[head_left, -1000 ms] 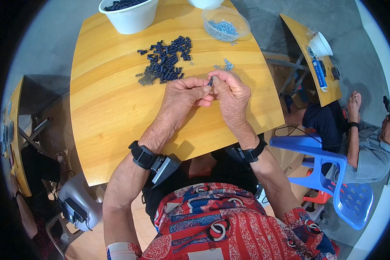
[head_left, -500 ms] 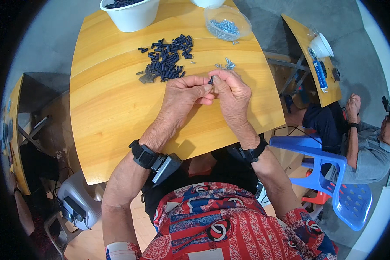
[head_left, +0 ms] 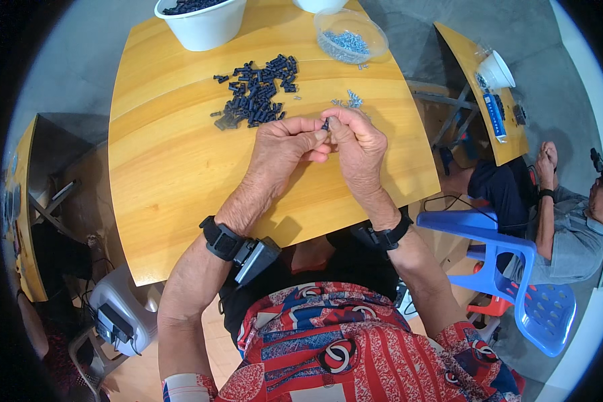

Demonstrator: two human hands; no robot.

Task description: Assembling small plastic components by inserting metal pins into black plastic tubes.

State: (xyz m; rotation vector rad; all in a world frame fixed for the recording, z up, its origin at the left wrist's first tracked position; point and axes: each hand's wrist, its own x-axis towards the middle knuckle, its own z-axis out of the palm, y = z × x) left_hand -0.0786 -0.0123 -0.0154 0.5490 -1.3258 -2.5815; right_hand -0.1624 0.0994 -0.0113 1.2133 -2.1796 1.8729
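Nothing has shifted since earlier frames; my hands stay mid-frame. Head view: left hand [head_left: 285,144] and right hand [head_left: 358,144] meet, fingertips pinched together on a small dark part [head_left: 325,124]. Pile [head_left: 256,90] upper centre, screws [head_left: 348,100] just above. I'd keep the pinch tight and aligned.

My left hand [head_left: 285,144] and right hand [head_left: 358,144] barely shift over the last second; fingertips only close a touch tighter on the small dark piece [head_left: 325,124] pinched between them above the table [head_left: 167,174].
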